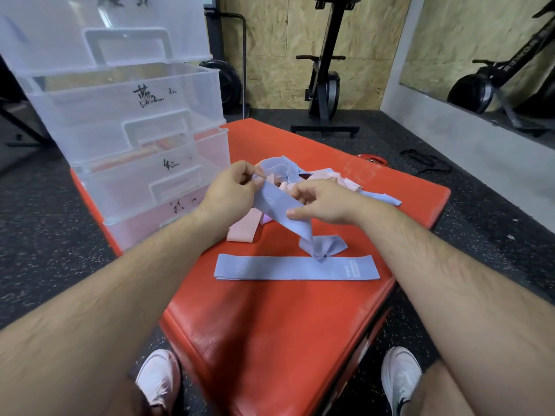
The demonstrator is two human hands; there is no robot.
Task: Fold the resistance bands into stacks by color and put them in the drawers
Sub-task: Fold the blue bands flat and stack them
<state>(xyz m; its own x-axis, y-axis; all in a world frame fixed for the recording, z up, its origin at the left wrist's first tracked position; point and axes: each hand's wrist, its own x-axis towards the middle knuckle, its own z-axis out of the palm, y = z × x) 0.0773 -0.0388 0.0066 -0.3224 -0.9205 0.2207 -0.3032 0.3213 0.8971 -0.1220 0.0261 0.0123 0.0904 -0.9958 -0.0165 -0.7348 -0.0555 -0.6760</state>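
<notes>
**A:** Where's the blue band [279, 205]?

**B:** It's held above the middle of the red pad [270, 325], slanting down from the left hand [231, 190] to the right hand [324, 205]. Its lower end hangs twisted and touches the flat blue band [297, 268] lying along the pad's near edge.

**A:** And the fingers?

**B:** Both hands pinch it. The left thumb and fingertips are curled on the upper end. The right thumb is pressed on the strip, with the fingers curled behind.

**A:** How do I fold it well?

**B:** My judgement: get the twist out first. Run the right hand down to the loose end, pull the loop flat, then lay it edge to edge on the flat one. The mixed pile [318, 178] lies toward the far edge, and the drawers [135, 145] stand at the left corner.
</notes>
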